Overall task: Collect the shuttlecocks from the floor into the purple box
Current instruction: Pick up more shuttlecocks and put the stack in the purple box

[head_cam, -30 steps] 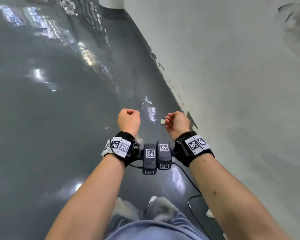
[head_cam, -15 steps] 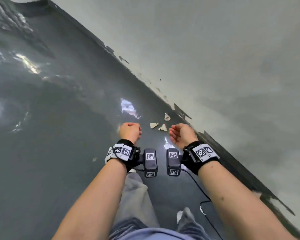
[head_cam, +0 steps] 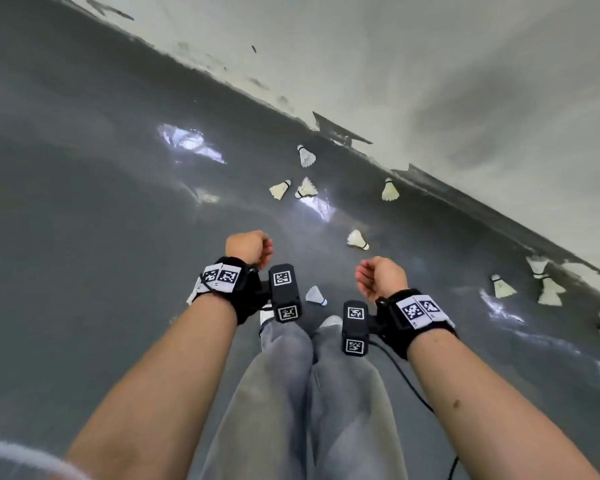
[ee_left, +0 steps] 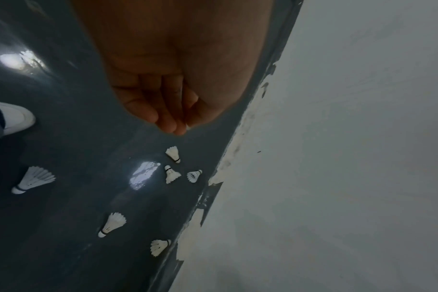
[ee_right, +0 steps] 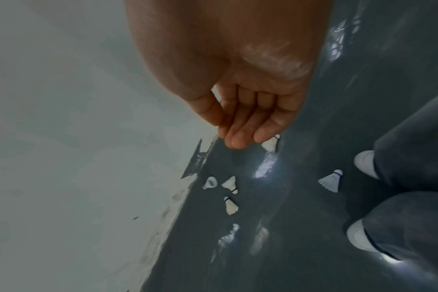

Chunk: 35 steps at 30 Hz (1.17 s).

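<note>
Several white shuttlecocks lie on the glossy grey floor [head_cam: 84,202] along the wall. A cluster [head_cam: 306,188] lies ahead of my hands, one [head_cam: 357,240] just beyond my right hand, and one [head_cam: 316,295] by my feet. More [head_cam: 502,286] lie at the right. My left hand [head_cam: 248,247] and right hand [head_cam: 378,277] hover above the floor, fingers loosely curled and holding nothing. The left wrist view shows the left hand [ee_left: 168,118] above the cluster [ee_left: 171,175]. The right wrist view shows the right hand [ee_right: 240,128] near a shuttlecock [ee_right: 270,144]. No purple box is in view.
A pale wall [head_cam: 465,81] with chipped paint at its base [head_cam: 343,133] runs diagonally from upper left to lower right. My legs in grey trousers [head_cam: 291,393] and a white shoe [ee_left: 15,116] stand below the hands. A black cable [head_cam: 409,382] hangs from the right wrist.
The view has swung along the wall and I have stepped closer, so many more shuttlecocks now show. Both hands have drifted apart and stay empty.
</note>
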Tool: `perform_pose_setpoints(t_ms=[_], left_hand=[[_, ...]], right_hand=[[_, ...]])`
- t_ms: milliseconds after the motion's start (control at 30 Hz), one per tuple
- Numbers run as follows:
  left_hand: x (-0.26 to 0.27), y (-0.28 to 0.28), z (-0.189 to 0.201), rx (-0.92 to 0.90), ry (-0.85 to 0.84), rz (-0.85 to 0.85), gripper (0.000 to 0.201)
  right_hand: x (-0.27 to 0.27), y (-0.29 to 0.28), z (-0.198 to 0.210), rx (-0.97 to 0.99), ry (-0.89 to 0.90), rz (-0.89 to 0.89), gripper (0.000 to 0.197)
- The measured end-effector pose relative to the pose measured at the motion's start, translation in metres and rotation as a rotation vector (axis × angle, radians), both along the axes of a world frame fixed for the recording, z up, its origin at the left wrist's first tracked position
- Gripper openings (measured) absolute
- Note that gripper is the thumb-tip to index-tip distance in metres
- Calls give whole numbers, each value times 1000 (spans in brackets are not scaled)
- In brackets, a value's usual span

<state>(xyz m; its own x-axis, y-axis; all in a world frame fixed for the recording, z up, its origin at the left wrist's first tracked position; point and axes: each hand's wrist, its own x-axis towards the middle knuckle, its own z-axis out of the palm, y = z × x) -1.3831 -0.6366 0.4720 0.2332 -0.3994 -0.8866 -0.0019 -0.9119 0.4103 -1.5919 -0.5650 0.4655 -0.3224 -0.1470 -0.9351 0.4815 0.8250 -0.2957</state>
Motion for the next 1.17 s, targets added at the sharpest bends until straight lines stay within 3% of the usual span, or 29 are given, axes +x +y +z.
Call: perform_pose_setpoints(t_ms=[133, 300, 333, 400, 434, 600, 734, 867, 1000, 1167], left_hand=[[-13, -3, -71, 22, -27, -8, 33], [-29, 25, -219, 59, -36, -95, 30], [-30, 34, -264, 70, -42, -108, 29], [-23, 44, -307, 112, -39, -91, 29], [-19, 56, -348, 140, -16, -100, 31], [-1, 83, -455, 222, -10, -147, 23], [-3, 71, -514, 202, -32, -279, 24], [-15, 38, -530, 104, -35, -337, 23], [-37, 8, -532, -40, -52, -438, 25], [-56, -2, -533, -246, -111, -761, 21]], right_hand=[[-6, 4, -69, 51, -5, 22, 32], [-15, 16, -209, 47, 27, 82, 33], [-15, 22, -254, 41, 35, 106, 34], [-13, 25, -296, 38, 57, 101, 33], [-8, 35, -335, 17, 42, 128, 33], [15, 56, -438, 13, -87, 389, 26], [18, 46, -497, -64, -140, 338, 14], [16, 28, -518, -177, -70, 379, 12], [19, 22, -533, -265, 26, 534, 14], [19, 41, -554, -355, 182, 820, 24]])
